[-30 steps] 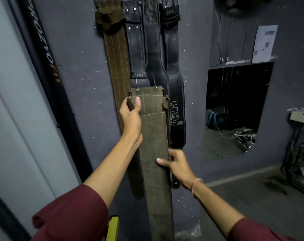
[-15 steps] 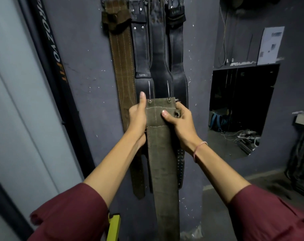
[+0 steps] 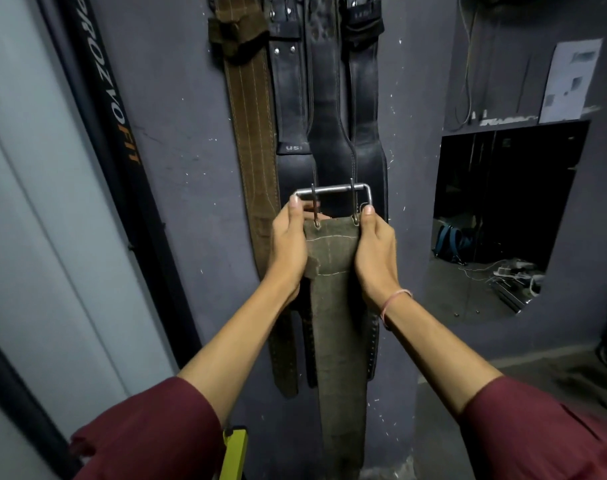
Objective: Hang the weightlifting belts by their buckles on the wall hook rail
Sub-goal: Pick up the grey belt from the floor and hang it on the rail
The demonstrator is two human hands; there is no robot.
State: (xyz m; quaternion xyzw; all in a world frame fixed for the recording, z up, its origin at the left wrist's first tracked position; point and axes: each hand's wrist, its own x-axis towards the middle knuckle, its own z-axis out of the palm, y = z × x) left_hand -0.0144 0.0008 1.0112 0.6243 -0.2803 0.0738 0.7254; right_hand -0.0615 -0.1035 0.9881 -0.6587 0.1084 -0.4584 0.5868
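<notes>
Olive belt [image 3: 331, 306] held upright vs the grey wall [image 3: 177, 133], its steel buckle [image 3: 332, 189] w/ two prongs raised on top, well below the wall's top edge. Left hand [image 3: 290, 245] & right hand [image 3: 375, 252] clamped on the belt's top end, one per side, thumbs up. Behind: brown belt [image 3: 250, 126] & three black belts [image 3: 330, 98] hanging side by side. Mirror [image 3: 503, 216] to the right.

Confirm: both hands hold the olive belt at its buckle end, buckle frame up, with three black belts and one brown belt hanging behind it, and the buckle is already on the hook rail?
Not hooked. The head view shows the buckle well below the rail, both hands gripping the olive belt. The rest stands.
</notes>
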